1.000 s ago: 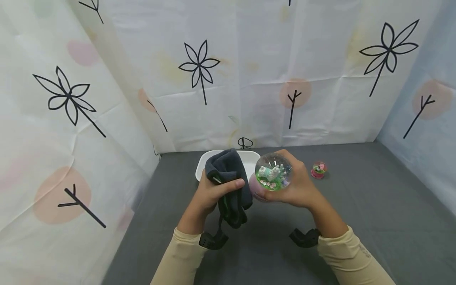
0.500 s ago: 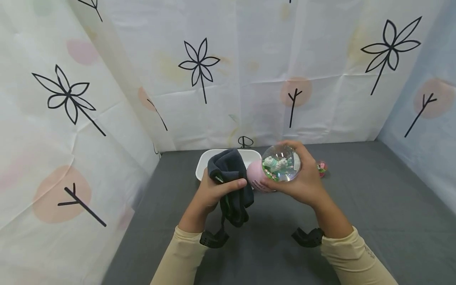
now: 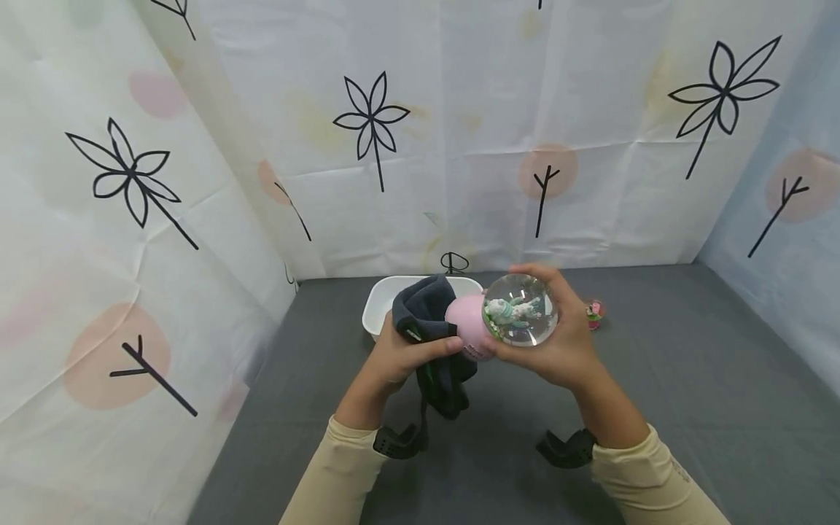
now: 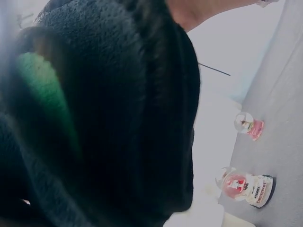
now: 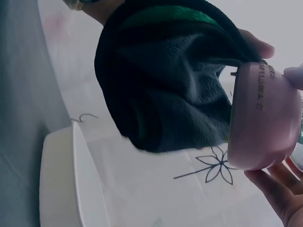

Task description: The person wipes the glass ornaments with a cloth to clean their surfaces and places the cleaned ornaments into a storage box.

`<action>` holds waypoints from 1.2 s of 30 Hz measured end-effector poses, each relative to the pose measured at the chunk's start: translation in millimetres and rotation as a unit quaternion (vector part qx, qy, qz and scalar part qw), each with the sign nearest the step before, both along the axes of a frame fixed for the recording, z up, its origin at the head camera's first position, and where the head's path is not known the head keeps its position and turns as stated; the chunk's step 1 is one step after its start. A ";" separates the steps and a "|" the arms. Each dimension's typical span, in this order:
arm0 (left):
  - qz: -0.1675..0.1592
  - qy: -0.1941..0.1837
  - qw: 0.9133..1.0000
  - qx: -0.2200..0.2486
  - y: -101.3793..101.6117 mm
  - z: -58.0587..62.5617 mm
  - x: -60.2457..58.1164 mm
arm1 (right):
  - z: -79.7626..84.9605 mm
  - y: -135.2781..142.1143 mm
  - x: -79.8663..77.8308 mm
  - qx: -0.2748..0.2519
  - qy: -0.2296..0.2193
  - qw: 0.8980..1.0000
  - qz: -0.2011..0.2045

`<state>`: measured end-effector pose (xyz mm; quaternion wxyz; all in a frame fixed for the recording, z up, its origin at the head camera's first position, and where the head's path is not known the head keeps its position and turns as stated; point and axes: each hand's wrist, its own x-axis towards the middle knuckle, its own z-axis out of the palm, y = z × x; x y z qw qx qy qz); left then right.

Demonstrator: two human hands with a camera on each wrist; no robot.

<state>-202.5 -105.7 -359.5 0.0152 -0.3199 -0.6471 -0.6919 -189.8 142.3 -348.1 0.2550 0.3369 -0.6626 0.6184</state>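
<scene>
My left hand (image 3: 397, 356) grips a folded dark grey cloth (image 3: 423, 310) with a green patch, which fills much of the left wrist view. My right hand (image 3: 569, 339) holds a snow globe (image 3: 520, 310) tipped on its side, fingers and thumb around the glass ball. Its pink base (image 5: 262, 118) points left, right up against the cloth, with my left thumb overlapping it in the head view. Inside the ball are small white animal figures and greenery. Both hands are raised over the grey table.
A white tray (image 3: 377, 306) stands behind the cloth. To its right, partly behind my right hand, is a small red-pink snow globe (image 3: 594, 312). The left wrist view shows another globe with a lettered white base (image 4: 258, 189). Patterned curtains (image 3: 459, 146) enclose the table.
The right hand first moved up and right, tilting the globe so its pink base turned into view. Then the left hand shifted right with the cloth, bringing it against the base.
</scene>
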 end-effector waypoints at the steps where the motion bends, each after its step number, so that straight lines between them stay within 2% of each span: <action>1: -0.008 0.006 1.000 0.003 0.8 0.0 -0.5 | -0.2 -0.9 0.1 -0.002 0.003 1.000 0.010; 6: -0.062 0.025 0.997 0.026 5.1 0.9 -1.9 | -1.4 -6.8 0.6 -0.022 0.014 0.998 0.064; 9: -0.086 0.023 0.996 0.032 7.1 0.1 -1.0 | -2.1 -11.8 1.7 -0.037 0.013 0.996 0.076; 15: -0.122 0.005 0.991 0.060 12.0 -4.8 1.7 | -4.7 -18.4 4.8 -0.032 -0.006 0.999 0.000; 18: -0.132 -0.008 0.989 0.068 12.8 -7.4 2.7 | -6.9 -20.2 5.4 -0.025 -0.019 0.999 -0.016; 25: -0.124 -0.038 0.990 0.064 10.2 -9.4 3.7 | -11.1 -19.3 3.8 0.023 -0.059 0.998 -0.021; 30: -0.099 -0.023 0.993 0.061 7.6 -8.3 2.4 | -11.0 -14.3 1.3 0.084 -0.095 0.992 -0.016; 36: -0.045 0.005 0.997 0.062 3.0 -2.8 1.1 | -6.0 -8.2 1.8 0.104 -0.141 0.984 0.026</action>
